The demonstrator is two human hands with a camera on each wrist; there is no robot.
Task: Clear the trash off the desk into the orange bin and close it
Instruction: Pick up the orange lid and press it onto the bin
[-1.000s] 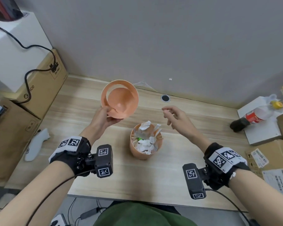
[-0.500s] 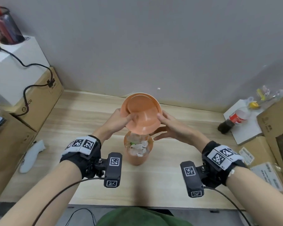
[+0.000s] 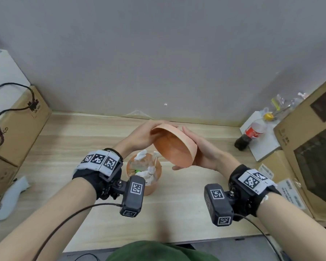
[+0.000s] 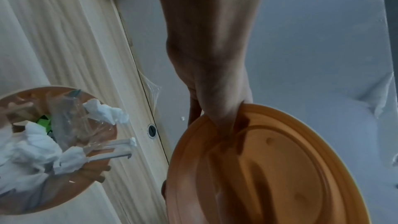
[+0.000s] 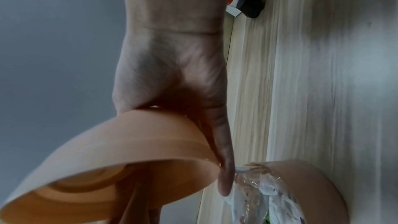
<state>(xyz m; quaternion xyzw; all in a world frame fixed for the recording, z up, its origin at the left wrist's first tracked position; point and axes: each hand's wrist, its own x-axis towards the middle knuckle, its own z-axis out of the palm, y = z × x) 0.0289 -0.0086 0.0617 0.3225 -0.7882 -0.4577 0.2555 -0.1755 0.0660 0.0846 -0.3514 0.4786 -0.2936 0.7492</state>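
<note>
The orange bin (image 3: 155, 185) stands open on the wooden desk (image 3: 79, 147), stuffed with crumpled white paper (image 3: 145, 173) and clear plastic. Just above and to the right of it, both hands hold the orange domed lid (image 3: 174, 147) tilted, its hollow side facing down and towards me. My left hand (image 3: 139, 136) grips the far left rim, with the thumb inside the lid (image 4: 269, 168). My right hand (image 3: 203, 149) cups the lid's (image 5: 129, 142) outer right side, fingers along the rim. The bin (image 4: 53, 202) and its paper (image 4: 32, 146) lie below left; the bin (image 5: 318, 185) also shows at lower right.
A cola bottle (image 3: 250, 134) lies on a white box at the right, beside cardboard boxes (image 3: 309, 147). More cardboard boxes (image 3: 17, 125) with a black cable line the left. A white handheld device (image 3: 11, 196) lies at the desk's left edge. A cable grommet (image 4: 152, 129) sits by the wall.
My right hand came in and took the lid together with the left. The lid tipped from facing me to hollow side down and shifted slightly right of the bin.
</note>
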